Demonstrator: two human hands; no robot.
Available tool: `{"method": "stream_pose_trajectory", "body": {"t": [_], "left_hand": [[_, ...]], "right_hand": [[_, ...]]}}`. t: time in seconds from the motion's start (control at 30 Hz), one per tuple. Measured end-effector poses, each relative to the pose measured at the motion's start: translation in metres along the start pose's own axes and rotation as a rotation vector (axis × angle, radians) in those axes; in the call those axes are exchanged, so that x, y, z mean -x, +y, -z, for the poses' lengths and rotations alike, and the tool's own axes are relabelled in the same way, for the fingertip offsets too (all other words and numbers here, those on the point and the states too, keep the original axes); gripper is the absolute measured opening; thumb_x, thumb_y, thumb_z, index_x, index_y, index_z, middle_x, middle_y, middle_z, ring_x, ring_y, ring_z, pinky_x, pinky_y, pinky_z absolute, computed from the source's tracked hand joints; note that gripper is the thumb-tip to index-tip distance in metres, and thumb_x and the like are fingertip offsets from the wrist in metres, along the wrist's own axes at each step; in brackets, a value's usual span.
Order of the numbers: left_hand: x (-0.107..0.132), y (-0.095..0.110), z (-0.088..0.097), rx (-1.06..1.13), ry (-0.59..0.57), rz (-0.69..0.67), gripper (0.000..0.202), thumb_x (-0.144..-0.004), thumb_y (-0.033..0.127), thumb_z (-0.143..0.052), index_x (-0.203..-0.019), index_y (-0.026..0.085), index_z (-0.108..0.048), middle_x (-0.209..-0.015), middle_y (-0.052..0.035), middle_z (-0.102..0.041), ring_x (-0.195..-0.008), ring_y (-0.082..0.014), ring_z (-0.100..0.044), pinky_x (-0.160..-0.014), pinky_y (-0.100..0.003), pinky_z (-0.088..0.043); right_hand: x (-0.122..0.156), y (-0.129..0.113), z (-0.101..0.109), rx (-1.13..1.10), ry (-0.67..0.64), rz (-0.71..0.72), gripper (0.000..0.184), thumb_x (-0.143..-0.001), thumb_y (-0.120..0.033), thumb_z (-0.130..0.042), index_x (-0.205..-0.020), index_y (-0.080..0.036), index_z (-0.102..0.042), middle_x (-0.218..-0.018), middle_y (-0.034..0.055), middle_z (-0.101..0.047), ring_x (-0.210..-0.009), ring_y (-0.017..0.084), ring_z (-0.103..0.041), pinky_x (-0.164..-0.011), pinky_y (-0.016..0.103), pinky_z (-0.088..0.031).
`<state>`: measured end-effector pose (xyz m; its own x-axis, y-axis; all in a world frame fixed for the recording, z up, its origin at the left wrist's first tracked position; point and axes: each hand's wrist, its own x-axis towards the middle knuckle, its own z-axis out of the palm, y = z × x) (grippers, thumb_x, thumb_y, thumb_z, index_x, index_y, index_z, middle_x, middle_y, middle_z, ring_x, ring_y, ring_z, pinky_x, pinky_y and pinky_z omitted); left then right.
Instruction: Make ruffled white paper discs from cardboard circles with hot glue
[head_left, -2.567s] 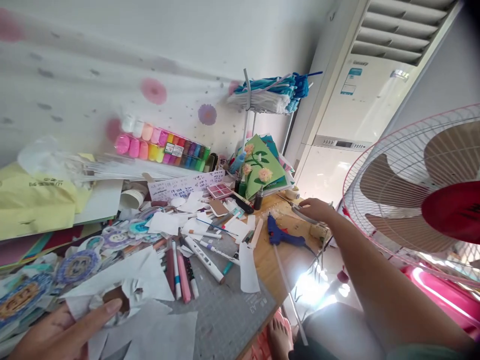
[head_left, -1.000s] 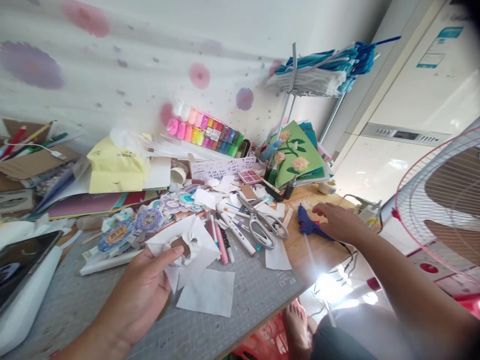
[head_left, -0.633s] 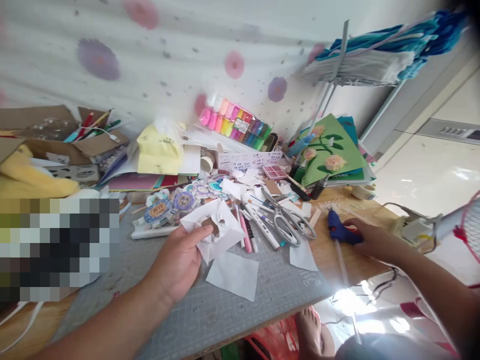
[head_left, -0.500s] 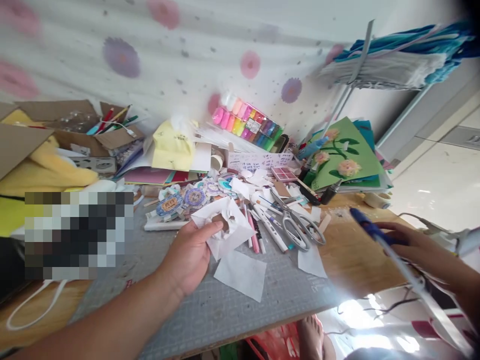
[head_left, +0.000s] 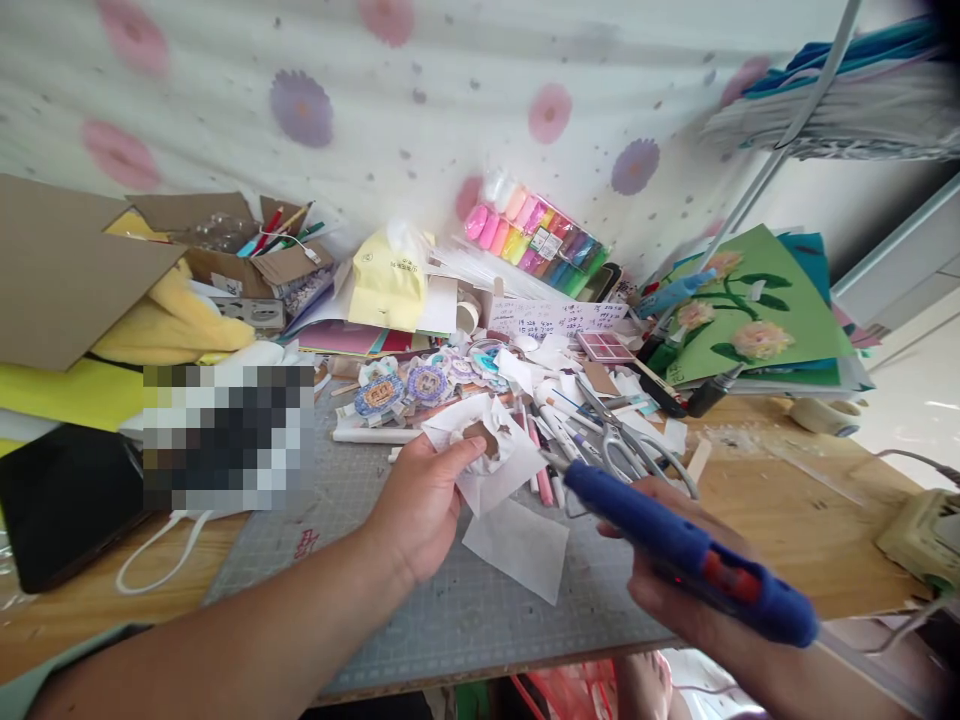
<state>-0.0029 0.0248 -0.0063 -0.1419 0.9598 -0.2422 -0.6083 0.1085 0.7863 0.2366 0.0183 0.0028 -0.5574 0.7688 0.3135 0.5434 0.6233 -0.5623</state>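
Note:
My left hand [head_left: 420, 505] pinches a crumpled white paper piece [head_left: 491, 450] with a small brown cutout in it, held just above the grey cutting mat [head_left: 420, 610]. My right hand [head_left: 682, 590] grips a blue hot glue gun [head_left: 686, 550] with a red trigger. The gun's nozzle points left toward the paper, a short gap away. A glue stick pokes out of the gun's back end. A loose white paper square [head_left: 517, 545] lies on the mat under both hands.
Scissors [head_left: 626, 445], markers and round paper badges [head_left: 424, 385] litter the mat's far side. A clay colour set [head_left: 540, 240], a green flower card [head_left: 750, 315], a yellow pack [head_left: 386, 285], cardboard boxes [head_left: 67, 265], a black tablet [head_left: 64, 500] and tape roll [head_left: 829, 415] surround it.
My right hand picked the glue gun up from the wooden table at the right and brought it left, near the paper. The view swung left and down. My left hand kept its hold.

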Motion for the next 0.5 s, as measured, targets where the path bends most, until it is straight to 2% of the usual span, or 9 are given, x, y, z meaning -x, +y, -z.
{"method": "stream_pose_trajectory", "body": {"t": [0.1,0.2,0.37,0.5], "left_hand": [[0.0,-0.001,0.001,-0.006,-0.008,0.01,0.034,-0.074,0.014,-0.066,-0.108,0.018,-0.065,-0.094,-0.0067,-0.074,-0.085,-0.0211,-0.068,-0.072,-0.029,-0.051],[0.0,-0.001,0.001,-0.004,-0.027,0.015,0.035,-0.074,0.014,-0.065,-0.109,0.018,-0.065,-0.094,-0.0068,-0.074,-0.085,-0.022,-0.068,-0.07,-0.03,-0.051],[-0.002,-0.003,0.002,0.015,-0.05,0.004,0.038,-0.074,0.015,-0.065,-0.112,0.02,-0.064,-0.097,-0.0063,-0.074,-0.084,-0.0224,-0.069,-0.067,-0.029,-0.05],[-0.005,-0.006,0.006,0.012,-0.035,-0.011,0.034,-0.073,0.016,-0.067,-0.107,0.019,-0.066,-0.095,-0.0067,-0.075,-0.083,-0.0223,-0.069,-0.064,-0.028,-0.05]], "right_hand": [[-0.011,-0.017,-0.013,-0.122,-0.114,-0.063,0.015,-0.083,-0.037,-0.055,-0.095,-0.028,-0.055,-0.091,0.0029,-0.058,-0.078,0.02,-0.061,-0.064,0.031,-0.053],[-0.018,-0.027,-0.021,-0.12,-0.149,-0.082,0.01,-0.081,-0.033,-0.056,-0.077,-0.024,-0.052,-0.088,0.0032,-0.055,-0.075,0.018,-0.057,-0.065,0.031,-0.05],[-0.023,-0.023,-0.032,-0.068,-0.142,-0.042,0.008,-0.078,-0.025,-0.055,-0.074,-0.023,-0.048,-0.083,0.003,-0.052,-0.07,0.017,-0.054,-0.062,0.029,-0.048],[-0.024,-0.02,-0.037,-0.001,-0.166,-0.033,0.007,-0.077,-0.023,-0.054,-0.073,-0.023,-0.047,-0.082,0.0026,-0.049,-0.067,0.016,-0.054,-0.06,0.03,-0.047]]}}
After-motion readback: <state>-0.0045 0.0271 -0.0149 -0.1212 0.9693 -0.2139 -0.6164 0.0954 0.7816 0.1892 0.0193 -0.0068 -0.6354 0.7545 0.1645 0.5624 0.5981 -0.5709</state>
